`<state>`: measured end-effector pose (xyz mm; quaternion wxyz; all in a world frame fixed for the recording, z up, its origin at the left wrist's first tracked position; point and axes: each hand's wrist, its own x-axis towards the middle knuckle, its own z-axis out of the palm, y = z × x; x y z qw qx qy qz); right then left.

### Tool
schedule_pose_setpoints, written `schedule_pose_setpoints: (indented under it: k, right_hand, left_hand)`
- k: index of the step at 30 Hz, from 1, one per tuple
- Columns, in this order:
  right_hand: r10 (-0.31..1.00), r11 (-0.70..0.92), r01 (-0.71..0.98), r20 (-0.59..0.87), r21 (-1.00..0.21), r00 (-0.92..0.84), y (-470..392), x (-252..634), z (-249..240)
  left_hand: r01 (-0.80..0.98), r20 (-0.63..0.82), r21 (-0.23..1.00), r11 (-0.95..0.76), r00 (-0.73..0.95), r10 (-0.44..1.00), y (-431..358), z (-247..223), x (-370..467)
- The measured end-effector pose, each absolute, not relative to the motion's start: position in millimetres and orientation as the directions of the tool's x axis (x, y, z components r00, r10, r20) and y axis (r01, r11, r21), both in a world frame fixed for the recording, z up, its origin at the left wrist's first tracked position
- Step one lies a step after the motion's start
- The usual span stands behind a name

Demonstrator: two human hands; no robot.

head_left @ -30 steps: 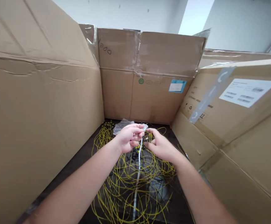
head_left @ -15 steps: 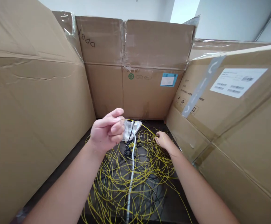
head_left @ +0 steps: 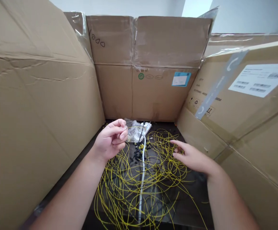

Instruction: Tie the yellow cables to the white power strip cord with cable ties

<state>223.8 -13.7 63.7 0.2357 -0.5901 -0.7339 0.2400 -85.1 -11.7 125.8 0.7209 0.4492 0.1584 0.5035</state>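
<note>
Thumb and forefinger of my left hand (head_left: pixel 112 139) are pinched on the end of a thin yellow wire (head_left: pixel 136 127), raised above the surface. From the pinch the wire bends off to the right. My right hand (head_left: pixel 192 156) has its fingers apart, with thumb and forefinger at the right side of a loose tangle of yellow wires (head_left: pixel 167 159). Nothing is gripped between those fingers as far as I can see. More yellow loops spread below and between both forearms, with some dark strands among them.
A white cable (head_left: pixel 142 182) runs down the middle of the dark surface (head_left: pixel 196 204). Small black and yellow parts (head_left: pixel 137 153) lie by a clear plastic bag (head_left: pixel 134 132). Cardboard boxes wall in the left (head_left: pixel 45 105), back (head_left: pixel 153 95) and right (head_left: pixel 256 134).
My right hand has drawn back from the wires, toward me and to the right, and its fingers have spread. My left hand stays pinched on the wire. The view has shifted slightly left.
</note>
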Motion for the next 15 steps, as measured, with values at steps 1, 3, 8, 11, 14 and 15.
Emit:
schedule_pose_setpoints:
  k: [1, 3, 8, 11, 14, 15]
  right_hand:
    - [0.986, 0.168, 0.817, 0.11, -0.551, -0.128, -16.0, 221.4, 66.1]
    - [0.974, 0.099, 0.859, 0.226, -0.502, 0.019, -22.5, 212.1, 72.9]
    - [0.872, -0.147, 0.304, -0.268, -0.941, -0.409, -45.9, 169.3, 77.1]
    - [0.611, -0.518, -0.078, -0.304, -0.852, -0.731, -47.8, 142.5, 60.6]
    - [0.684, -0.64, -0.452, -0.193, -0.621, -0.703, -35.5, 123.3, 46.6]
    - [0.737, -0.625, -0.557, -0.178, -0.547, -0.652, -29.6, 119.4, 45.0]
  left_hand:
    - [-0.572, 0.219, 0.815, 0.09, 0.448, 0.867, -12.4, 124.4, -85.2]
    - [-0.548, 0.205, 0.831, 0.094, 0.46, 0.864, -14.1, 120.8, -83.9]
    - [-0.498, 0.163, 0.862, 0.099, 0.457, 0.874, -19.1, 107.0, -73.3]
    - [-0.475, 0.145, 0.872, 0.119, 0.482, 0.864, -22.5, 96.3, -67.6]
    - [-0.415, 0.135, 0.9, 0.136, 0.56, 0.817, -26.2, 84.6, -66.0]
    - [-0.383, 0.126, 0.913, 0.138, 0.589, 0.798, -27.0, 80.7, -66.5]
